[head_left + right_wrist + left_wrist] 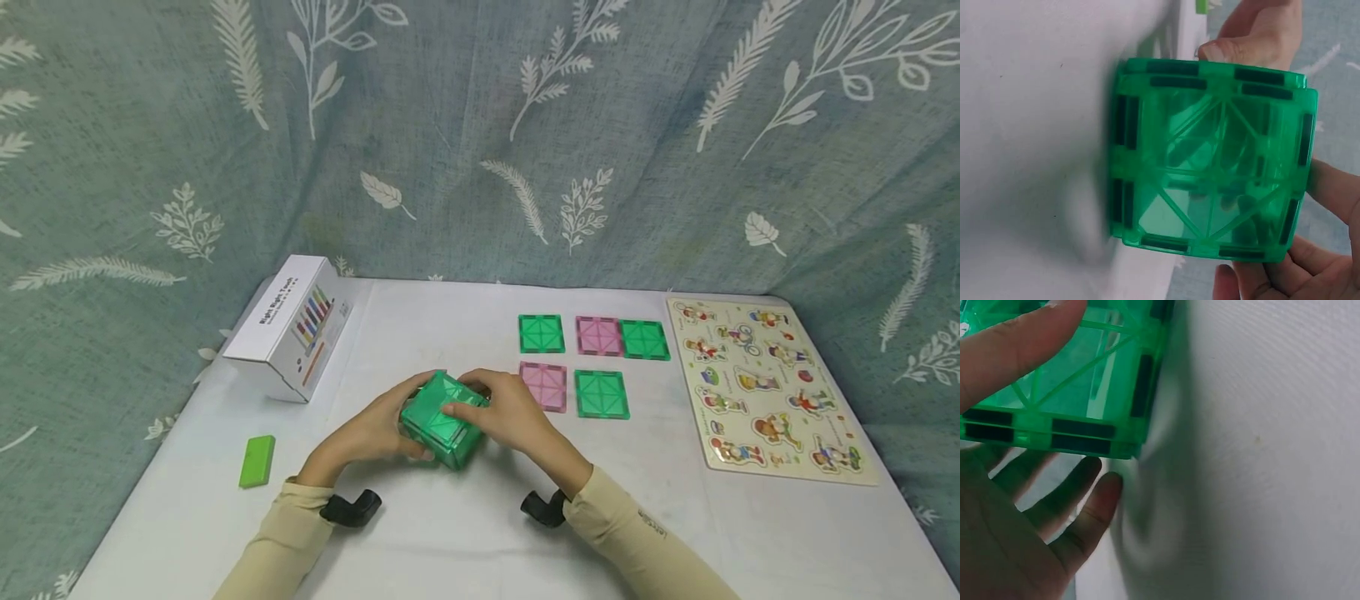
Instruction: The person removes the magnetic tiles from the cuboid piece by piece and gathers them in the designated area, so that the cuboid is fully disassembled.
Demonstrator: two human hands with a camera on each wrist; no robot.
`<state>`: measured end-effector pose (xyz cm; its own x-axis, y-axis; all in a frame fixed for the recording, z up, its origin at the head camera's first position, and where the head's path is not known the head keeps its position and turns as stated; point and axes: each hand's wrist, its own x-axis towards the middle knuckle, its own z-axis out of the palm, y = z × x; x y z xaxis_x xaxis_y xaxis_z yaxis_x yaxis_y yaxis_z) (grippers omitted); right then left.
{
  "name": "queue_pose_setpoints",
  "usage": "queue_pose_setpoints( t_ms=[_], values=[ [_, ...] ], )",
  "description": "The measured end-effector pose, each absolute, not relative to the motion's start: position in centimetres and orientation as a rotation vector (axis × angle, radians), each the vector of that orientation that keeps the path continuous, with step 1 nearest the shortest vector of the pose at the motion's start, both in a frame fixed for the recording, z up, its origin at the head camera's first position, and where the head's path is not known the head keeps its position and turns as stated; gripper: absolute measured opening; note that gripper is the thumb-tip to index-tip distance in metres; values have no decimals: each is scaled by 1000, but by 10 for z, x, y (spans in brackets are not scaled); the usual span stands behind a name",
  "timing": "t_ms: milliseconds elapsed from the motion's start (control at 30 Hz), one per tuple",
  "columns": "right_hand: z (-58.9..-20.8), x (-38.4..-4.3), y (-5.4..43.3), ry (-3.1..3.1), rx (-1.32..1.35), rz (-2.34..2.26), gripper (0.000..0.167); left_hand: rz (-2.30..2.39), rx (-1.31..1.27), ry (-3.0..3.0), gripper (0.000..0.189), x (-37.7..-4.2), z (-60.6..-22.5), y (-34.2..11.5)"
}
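A see-through green cube of magnetic tiles (pixel 441 421) sits between both hands at the front middle of the table, a little tilted. My left hand (pixel 372 431) grips its left side, with the thumb across one face and the fingers under its edge in the left wrist view. From the right, my right hand (pixel 517 410) holds the cube's top, its thumb lying on the upper face and its fingers at the far edge. Dark magnet strips line the tile edges of the cube (pixel 1210 172) in the right wrist view.
Loose green tiles (pixel 602 394) and pink tiles (pixel 543 387) lie flat behind the right hand. A wooden picture puzzle board (pixel 772 392) lies at the right. On the left are a white box (pixel 288 325) and a light green block (pixel 257 461). A leaf-patterned curtain (pixel 450 150) hangs behind.
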<state>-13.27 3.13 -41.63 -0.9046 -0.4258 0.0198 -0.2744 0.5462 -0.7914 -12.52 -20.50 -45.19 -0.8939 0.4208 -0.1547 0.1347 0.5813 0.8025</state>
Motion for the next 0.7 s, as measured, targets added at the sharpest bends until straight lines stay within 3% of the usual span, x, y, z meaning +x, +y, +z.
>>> queue_pose_setpoints(
  t_ms=[700],
  values=[
    [-410,-133,29,2586,-518,-1347,42,1237,449,2459,112,-128,-454,-202]
  ],
)
